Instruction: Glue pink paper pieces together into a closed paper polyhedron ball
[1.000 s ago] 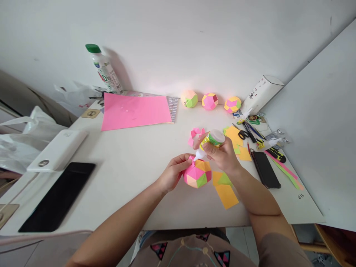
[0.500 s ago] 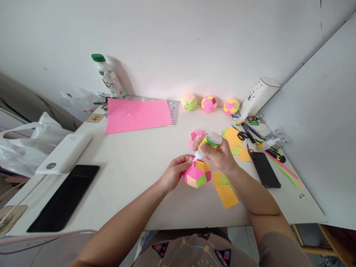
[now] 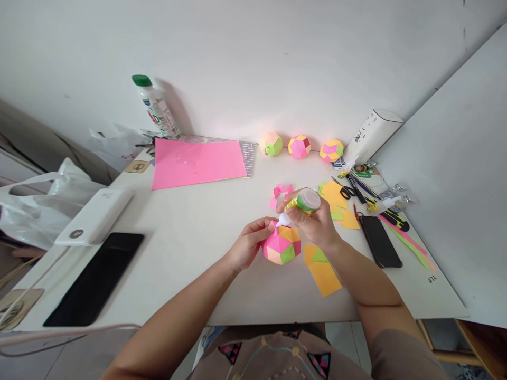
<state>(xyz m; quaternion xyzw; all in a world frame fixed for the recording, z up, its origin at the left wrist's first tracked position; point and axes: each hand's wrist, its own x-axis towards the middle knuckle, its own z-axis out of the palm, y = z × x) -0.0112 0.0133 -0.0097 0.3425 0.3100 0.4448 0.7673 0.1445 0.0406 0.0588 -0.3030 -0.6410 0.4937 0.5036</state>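
My left hand (image 3: pixel 253 240) grips a paper ball (image 3: pixel 280 247) of pink, orange, peach and green facets by a pink flap on its upper left side. In my right hand (image 3: pixel 315 221) is a glue bottle (image 3: pixel 303 201), tipped over with its white nozzle pointing down and left. The nozzle tip meets the ball's top edge beside the pink flap; whether glue comes out is too small to see. Small folded pink paper pieces (image 3: pixel 274 196) lie just behind the bottle. Orange paper squares (image 3: pixel 325 278) and green ones lie to the right of the ball.
Three finished-looking paper balls (image 3: pixel 299 147) line the wall. Pink sheet (image 3: pixel 200 162), drink bottle (image 3: pixel 158 111), power bank (image 3: pixel 95 216) and black phone (image 3: pixel 95 279) occupy the left. Scissors (image 3: pixel 347 192), more orange paper (image 3: pixel 333 196), another phone (image 3: pixel 381 241) and a white cylinder (image 3: pixel 372 136) stand or lie right.
The view has shifted slightly. Both hands keep their grips, and the nozzle stays at the ball's top edge with hardly any movement.
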